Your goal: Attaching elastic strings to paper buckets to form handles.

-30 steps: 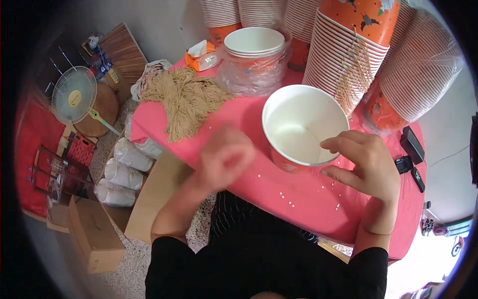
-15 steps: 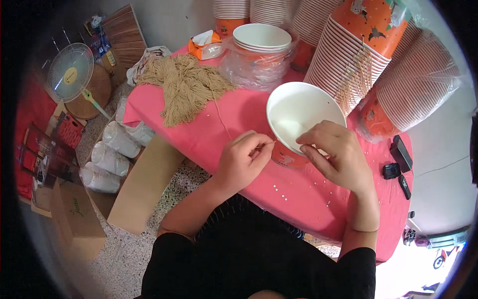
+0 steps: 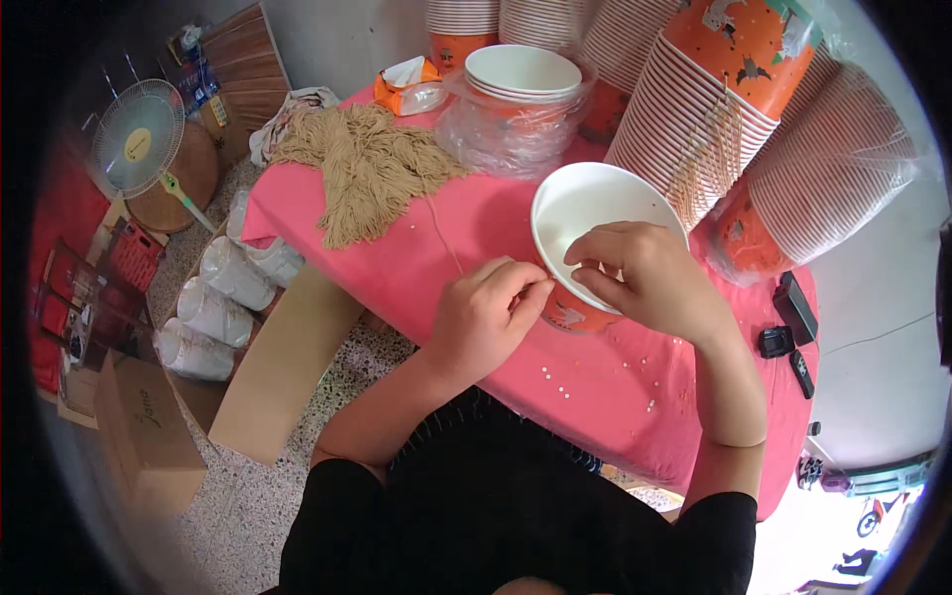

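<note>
An orange printed paper bucket (image 3: 573, 313) with a white inside stands on the pink-covered table in front of me. My left hand (image 3: 496, 307) is at the bucket's near left side, thumb and forefinger pinched on a tan cord (image 3: 443, 234) that runs back toward a heap of the same cords (image 3: 382, 183). Over the near right rim reaches my right hand (image 3: 635, 273), its fingers curled down into the bucket's mouth. Whatever lies between its fingertips is too small or hidden to make out.
Tall stacks of orange-and-white buckets (image 3: 684, 129) line the back right, with cords hanging on one. A plastic-wrapped short stack (image 3: 521, 89) and an orange tissue pack (image 3: 409, 86) stand behind. Small white dots (image 3: 555, 382) lie near the table's front. A cardboard box (image 3: 283, 367) holds wrapped white cups.
My right hand has shifted left and further over the bucket's mouth, its forearm swinging outward. My left hand stays pinched at the bucket's side, moved slightly right.
</note>
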`<state>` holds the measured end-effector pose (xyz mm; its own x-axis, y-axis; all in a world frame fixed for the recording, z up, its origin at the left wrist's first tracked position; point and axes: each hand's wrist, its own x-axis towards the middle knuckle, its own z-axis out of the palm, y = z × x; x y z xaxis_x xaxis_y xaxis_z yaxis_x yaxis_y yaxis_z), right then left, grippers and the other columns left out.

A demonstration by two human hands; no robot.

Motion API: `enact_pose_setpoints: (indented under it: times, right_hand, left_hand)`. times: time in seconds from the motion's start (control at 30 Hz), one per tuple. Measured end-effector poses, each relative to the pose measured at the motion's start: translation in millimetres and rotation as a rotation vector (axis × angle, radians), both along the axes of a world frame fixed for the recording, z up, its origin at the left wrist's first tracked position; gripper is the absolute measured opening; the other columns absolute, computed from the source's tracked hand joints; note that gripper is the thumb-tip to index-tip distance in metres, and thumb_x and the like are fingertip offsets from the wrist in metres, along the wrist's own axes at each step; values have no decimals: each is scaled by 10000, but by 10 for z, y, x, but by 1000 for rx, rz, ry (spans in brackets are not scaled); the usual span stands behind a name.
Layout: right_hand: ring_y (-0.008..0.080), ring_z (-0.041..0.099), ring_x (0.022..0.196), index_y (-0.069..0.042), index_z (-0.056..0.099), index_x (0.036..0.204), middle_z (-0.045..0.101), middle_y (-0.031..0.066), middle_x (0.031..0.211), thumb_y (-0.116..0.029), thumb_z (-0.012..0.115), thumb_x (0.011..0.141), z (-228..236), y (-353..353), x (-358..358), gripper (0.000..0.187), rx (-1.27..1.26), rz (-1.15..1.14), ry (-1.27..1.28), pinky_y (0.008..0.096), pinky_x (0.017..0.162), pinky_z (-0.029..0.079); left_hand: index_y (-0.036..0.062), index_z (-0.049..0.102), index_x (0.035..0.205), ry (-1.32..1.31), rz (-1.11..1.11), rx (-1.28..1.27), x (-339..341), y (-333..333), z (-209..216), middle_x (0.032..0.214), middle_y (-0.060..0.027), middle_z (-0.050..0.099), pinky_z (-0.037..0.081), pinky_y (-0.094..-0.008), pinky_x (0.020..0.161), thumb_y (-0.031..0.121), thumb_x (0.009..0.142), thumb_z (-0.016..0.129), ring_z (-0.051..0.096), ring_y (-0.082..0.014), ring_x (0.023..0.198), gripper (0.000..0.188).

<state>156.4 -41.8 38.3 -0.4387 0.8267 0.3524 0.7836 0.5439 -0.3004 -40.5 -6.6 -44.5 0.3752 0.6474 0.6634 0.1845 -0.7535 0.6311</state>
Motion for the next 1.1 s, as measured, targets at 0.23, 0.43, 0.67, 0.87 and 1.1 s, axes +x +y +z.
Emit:
enact_pose_setpoints:
  times: [0.23,0.43,0.67,0.87,1.1]
  right_hand:
    - [266,680,676,-11,706,924,704,144,787,-54,652,823,-27,103,-23,122,-94,29,-6,347,633,522]
    - [260,686,687,-6,702,927,711,146,796,-50,642,829,-12,134,-33,123,-204,51,23,340,638,524]
    - [231,671,656,-2,693,915,701,134,761,-29,634,827,-56,169,-16,109,-228,75,81,329,623,513]
    - [233,662,652,0,677,895,694,121,757,-26,629,827,-76,195,-11,87,-229,85,90,327,610,505]
    - [243,648,671,-6,676,878,682,117,778,-30,634,799,-82,193,15,92,-257,134,74,329,636,502]
  left_hand:
    - [46,613,847,37,29,55,17,16,-12,727,-93,612,490,-383,528,93,833,698,627,-277,625,98]
    - [48,612,849,62,33,95,6,19,-7,722,-99,603,489,-391,529,87,829,697,621,-292,622,96]
    - [47,616,843,54,42,92,17,16,28,720,-100,610,488,-390,526,92,824,708,622,-292,620,103]
    - [45,624,847,60,51,102,6,12,42,723,-103,622,493,-385,534,97,812,726,629,-288,628,119]
    - [41,627,901,-41,-27,-19,20,-15,-20,772,-89,670,525,-350,556,91,805,744,672,-237,659,159]
